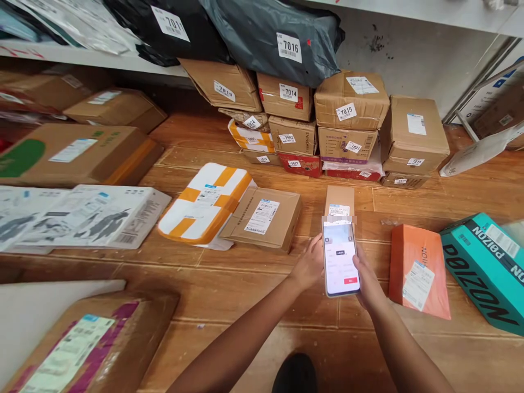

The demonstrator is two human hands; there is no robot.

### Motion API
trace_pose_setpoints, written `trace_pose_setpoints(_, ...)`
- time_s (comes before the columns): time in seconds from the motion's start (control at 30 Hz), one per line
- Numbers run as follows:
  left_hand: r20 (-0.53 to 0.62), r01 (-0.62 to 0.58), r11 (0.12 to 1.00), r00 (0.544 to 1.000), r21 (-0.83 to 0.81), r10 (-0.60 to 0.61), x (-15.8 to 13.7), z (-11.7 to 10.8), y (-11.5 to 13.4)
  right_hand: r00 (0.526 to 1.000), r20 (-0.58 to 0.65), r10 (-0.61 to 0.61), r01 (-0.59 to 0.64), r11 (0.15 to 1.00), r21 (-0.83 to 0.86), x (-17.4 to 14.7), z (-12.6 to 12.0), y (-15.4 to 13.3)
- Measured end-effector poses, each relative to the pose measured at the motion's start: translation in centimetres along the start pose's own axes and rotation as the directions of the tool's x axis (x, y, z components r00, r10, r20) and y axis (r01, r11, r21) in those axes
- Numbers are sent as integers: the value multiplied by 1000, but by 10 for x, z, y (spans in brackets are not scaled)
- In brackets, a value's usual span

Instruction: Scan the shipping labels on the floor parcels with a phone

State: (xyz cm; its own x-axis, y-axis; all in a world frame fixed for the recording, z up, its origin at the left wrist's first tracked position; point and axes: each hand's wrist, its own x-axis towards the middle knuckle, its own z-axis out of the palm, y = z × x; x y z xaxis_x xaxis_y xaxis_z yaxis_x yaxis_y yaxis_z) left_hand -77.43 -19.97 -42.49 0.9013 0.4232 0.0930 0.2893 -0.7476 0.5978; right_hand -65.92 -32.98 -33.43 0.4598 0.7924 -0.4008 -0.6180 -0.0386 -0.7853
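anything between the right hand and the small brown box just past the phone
Only the phone, held in the right hand, visibly stands between; in this view its top overlaps the near end of the small brown box.

The phone [341, 261] shows a mostly white screen [336, 270] with a red button [350, 281]. The wrapped parcel [207, 204] is white with orange bands; the box [487, 270] is teal with black lettering; the floor [221, 284], brown wood grain.
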Motion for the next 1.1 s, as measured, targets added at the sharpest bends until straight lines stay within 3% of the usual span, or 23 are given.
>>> trace_pose_setpoints(0.17, -6, -73, 986, 997, 149, 75, -35, 13, -10, 997, -14, -72, 72, 997, -23, 13, 2, -4)
trace_pose_setpoints(0.3, -29, -63, 973, 997, 221, 71, -52, 20, -7, 997, -7, -77, 77, 997, -21, 15, 1, -4)
trace_pose_setpoints(0.93, -84, -58, 962, 993, 268, 84, -55, 20, -6, 999, -2, -51, 51, 999, -6, 15, 3, -8)
trace_pose_setpoints(1.1, -84, -44, 972, 994, 229, 65, -56, 23, -8, 996, 83, 34, -33, 999, -16, 7, -1, -18)
